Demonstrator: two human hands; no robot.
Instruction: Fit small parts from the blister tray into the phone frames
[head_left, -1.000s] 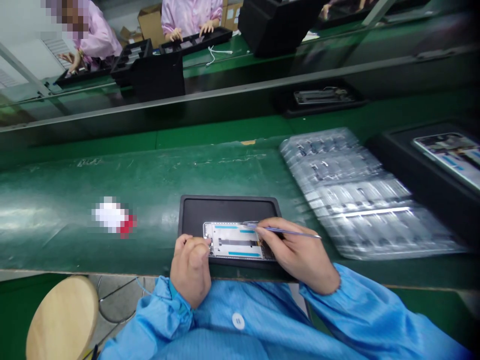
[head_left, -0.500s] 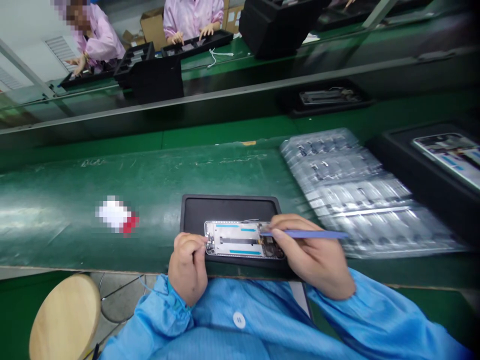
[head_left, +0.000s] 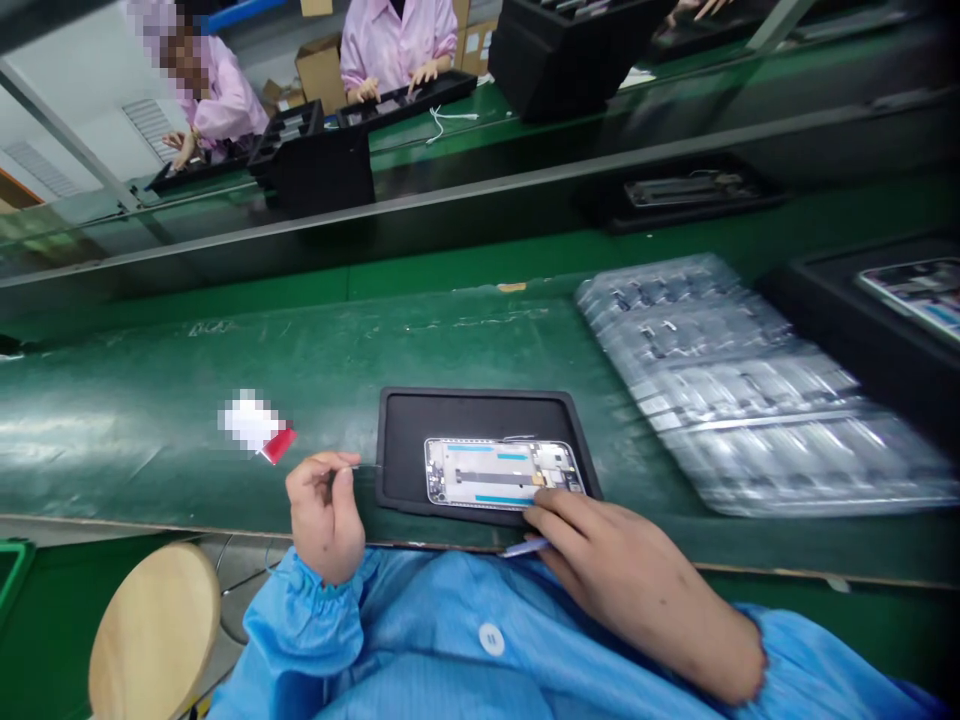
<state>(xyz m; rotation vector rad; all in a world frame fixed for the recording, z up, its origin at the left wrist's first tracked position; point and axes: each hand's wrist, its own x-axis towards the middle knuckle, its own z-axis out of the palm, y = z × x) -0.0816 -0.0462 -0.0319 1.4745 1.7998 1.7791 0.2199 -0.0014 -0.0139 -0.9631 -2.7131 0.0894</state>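
An opened phone frame (head_left: 491,472) with blue strips, a ribbon cable and bare circuitry lies in a shallow black tray (head_left: 405,420). My right hand (head_left: 630,575) rests over the tray's lower right corner, its fingertips on the phone's near edge. Tucked in that hand is a purple-blue plastic stick (head_left: 526,547), its end poking out below the fingers. To the left of the tray, my left hand (head_left: 326,520) is closed in a pinch. A thin dark sliver sticks out from its fingertips toward the tray rim; its kind is too small to make out.
Clear plastic blister trays (head_left: 757,400) lie to the right, beside a black tray (head_left: 832,330) with another phone. A white and red item (head_left: 259,425) sits at left. Beyond the rail are a tray (head_left: 690,192) and co-workers in pink (head_left: 401,45). A wooden stool (head_left: 154,635) stands below left.
My left hand has drawn left, away from the phone, with a thin sliver in its fingers. My right hand has lowered to the phone's near edge, and the stick has swung to point down-left.
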